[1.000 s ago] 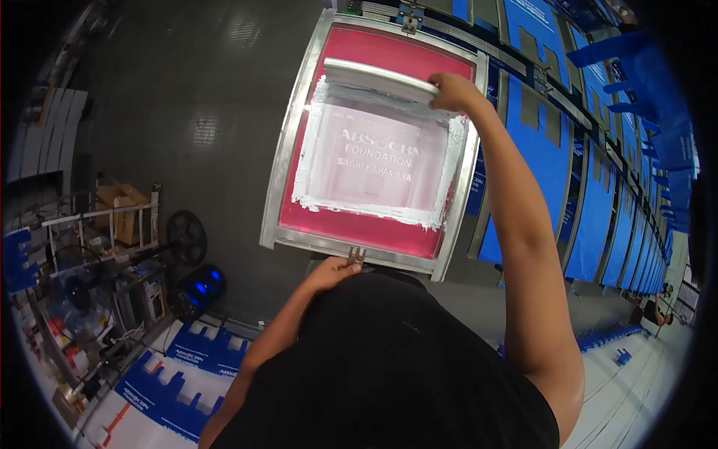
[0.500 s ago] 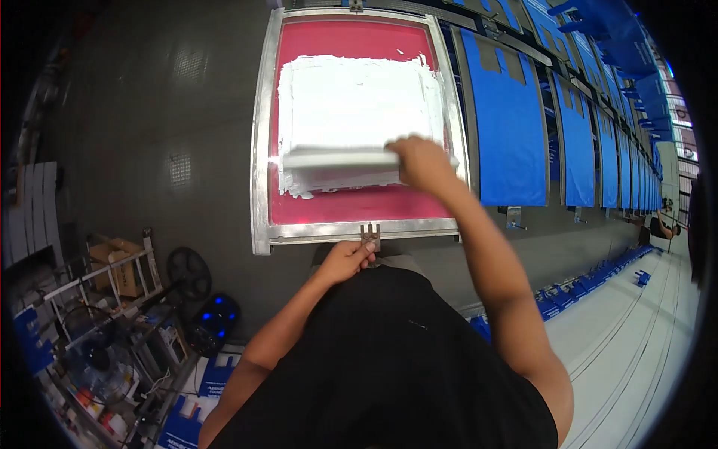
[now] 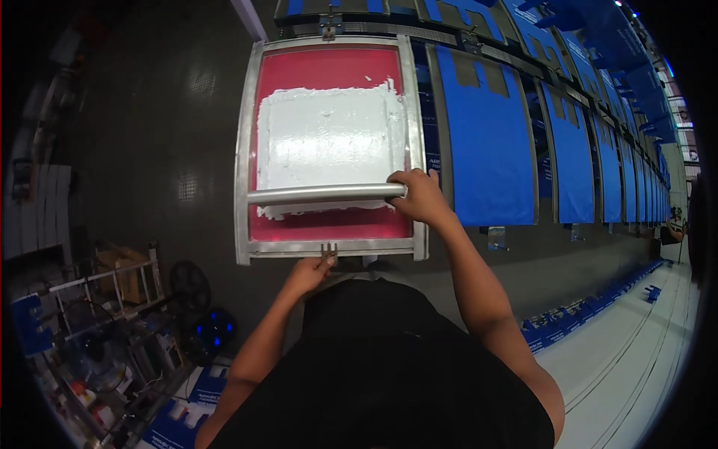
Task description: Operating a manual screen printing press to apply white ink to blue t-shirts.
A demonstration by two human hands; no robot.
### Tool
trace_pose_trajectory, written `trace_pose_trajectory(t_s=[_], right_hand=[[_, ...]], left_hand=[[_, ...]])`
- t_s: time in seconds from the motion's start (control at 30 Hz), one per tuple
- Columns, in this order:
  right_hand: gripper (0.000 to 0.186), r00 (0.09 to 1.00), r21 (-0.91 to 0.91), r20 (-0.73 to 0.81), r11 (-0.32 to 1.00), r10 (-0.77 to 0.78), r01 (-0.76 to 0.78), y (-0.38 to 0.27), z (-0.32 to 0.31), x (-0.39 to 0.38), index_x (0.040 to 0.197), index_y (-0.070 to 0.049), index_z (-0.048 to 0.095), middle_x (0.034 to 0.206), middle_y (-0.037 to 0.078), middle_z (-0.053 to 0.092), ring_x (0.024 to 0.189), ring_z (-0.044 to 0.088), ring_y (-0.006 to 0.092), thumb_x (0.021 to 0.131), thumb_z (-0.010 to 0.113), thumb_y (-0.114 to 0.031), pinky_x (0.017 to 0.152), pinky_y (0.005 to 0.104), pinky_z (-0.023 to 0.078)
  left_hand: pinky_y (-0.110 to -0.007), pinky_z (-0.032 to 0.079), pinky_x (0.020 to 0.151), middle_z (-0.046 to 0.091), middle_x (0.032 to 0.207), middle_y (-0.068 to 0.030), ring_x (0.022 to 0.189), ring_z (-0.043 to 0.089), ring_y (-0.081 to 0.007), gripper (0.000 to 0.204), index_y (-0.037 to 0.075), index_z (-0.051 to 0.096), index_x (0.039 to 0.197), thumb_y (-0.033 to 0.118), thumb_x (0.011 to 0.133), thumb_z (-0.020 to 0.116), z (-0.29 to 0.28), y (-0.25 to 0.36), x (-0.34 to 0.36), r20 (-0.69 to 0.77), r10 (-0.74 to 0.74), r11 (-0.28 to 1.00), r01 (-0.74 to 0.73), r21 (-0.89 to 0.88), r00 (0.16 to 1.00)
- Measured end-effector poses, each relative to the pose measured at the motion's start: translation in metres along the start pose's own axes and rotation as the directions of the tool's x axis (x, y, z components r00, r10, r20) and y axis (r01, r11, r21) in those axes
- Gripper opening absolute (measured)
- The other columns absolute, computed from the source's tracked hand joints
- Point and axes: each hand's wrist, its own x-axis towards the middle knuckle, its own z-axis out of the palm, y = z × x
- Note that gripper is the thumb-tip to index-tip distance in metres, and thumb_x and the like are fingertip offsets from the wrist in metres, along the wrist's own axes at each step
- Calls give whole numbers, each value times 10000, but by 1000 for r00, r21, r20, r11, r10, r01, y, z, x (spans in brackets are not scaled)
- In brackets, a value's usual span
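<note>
A screen-printing frame with silver metal sides and pink-red mesh lies in front of me. White ink covers much of the mesh. Across its near part rests a squeegee with a long silver handle. My right hand is closed around the squeegee's right end. At the middle of the frame's near edge is a small metal bracket, and my left hand is closed on it with the fingertips. What lies under the frame is hidden.
Blue cut-out bag pieces lie on a long row of boards to the right. A metal rail runs behind the frame. Lower left stand a metal rack with a cardboard box, a fan and a device with blue lights. More blue pieces lie lower right.
The squeegee and my right hand have come closer to the frame's near edge. The frame now appears smaller and further left in view. My left hand stays at the bracket.
</note>
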Motion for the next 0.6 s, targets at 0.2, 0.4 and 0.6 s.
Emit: trace_pose_trajectory(t_s=[0.2, 0.4, 0.6], right_hand=[[402, 995, 401, 18, 911, 97, -96, 35, 26, 39, 1005, -122, 709, 921, 69, 681, 945, 631, 225, 682, 815, -335, 980, 494, 348], [358, 993, 681, 68, 723, 96, -116, 44, 31, 62, 995, -11, 697, 839, 62, 696, 801, 642, 117, 720, 821, -203, 713, 275, 495], [330, 989, 666, -16, 739, 147, -100, 62, 25, 57, 947, -21, 704, 809, 42, 678, 729, 587, 101, 722, 820, -233, 664, 271, 473]], left_hand=[[-300, 463, 554, 602, 669, -32, 594, 567, -124, 373, 18, 671, 888, 371, 947, 564, -19, -8, -1, 141, -107, 993, 113, -33, 984], [-237, 436, 508, 548, 639, -1, 552, 526, -86, 321, 17, 643, 889, 324, 955, 575, -9, -15, 3, 164, -56, 945, 105, -309, 985], [-393, 497, 675, 679, 774, -155, 703, 634, -274, 307, 12, 688, 899, 315, 856, 672, -70, 45, -9, -39, 163, 942, -144, 305, 986]])
